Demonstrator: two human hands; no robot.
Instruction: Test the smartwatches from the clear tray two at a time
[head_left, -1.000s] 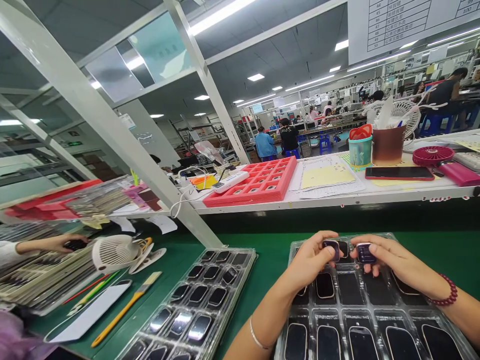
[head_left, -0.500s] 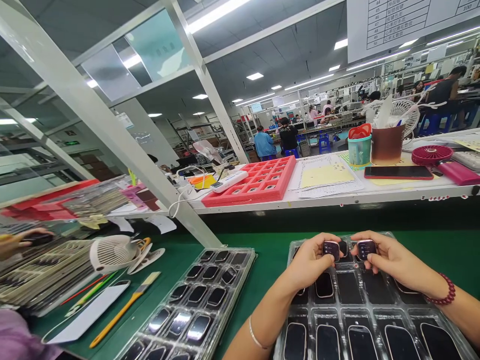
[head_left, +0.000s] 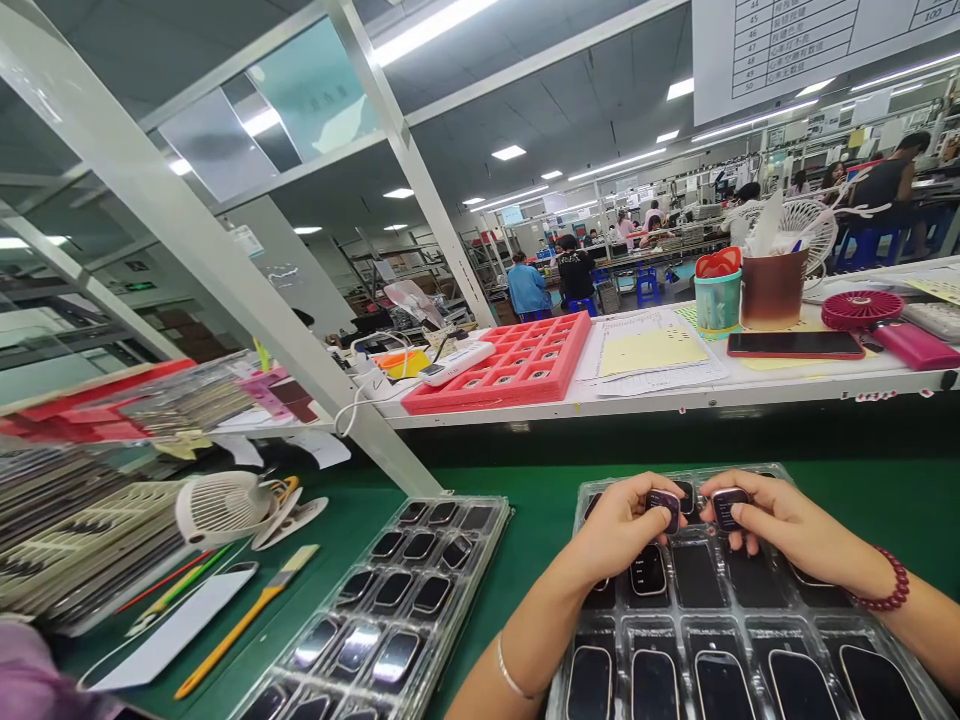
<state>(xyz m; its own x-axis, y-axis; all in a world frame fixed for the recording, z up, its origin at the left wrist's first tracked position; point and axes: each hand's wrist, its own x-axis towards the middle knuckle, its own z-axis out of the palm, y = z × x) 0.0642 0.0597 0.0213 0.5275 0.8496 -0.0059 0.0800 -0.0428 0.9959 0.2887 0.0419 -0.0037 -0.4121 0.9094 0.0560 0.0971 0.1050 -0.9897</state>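
My left hand (head_left: 616, 525) grips a strapless smartwatch (head_left: 665, 504) by its edges, the thumb lying on its dark screen. In my right hand (head_left: 787, 520) is a second strapless smartwatch (head_left: 726, 506), its screen showing small lines of text and that thumb resting on its right side. Both are held up side by side over the far part of a clear plastic tray (head_left: 679, 622). Beneath my left hand, a watch (head_left: 649, 572) in a tray pocket shows lit text. Nearer pockets hold more dark-screened watches (head_left: 724, 688); the two pockets below my hands show only dark bottoms.
Left of me stands another clear tray (head_left: 491, 545) with several watches. Farther left lie a yellow-handled brush (head_left: 247, 625), a white slab (head_left: 176, 628) and a white fan (head_left: 225, 508). A shelf ahead carries a red foam tray (head_left: 517, 365), a phone (head_left: 795, 344) and cups (head_left: 718, 300).
Both thumbs have shifted on the watches, and the held watches have tilted slightly. The tray watch below my left hand now shows text. A co-worker's hand at the far left has gone from view.
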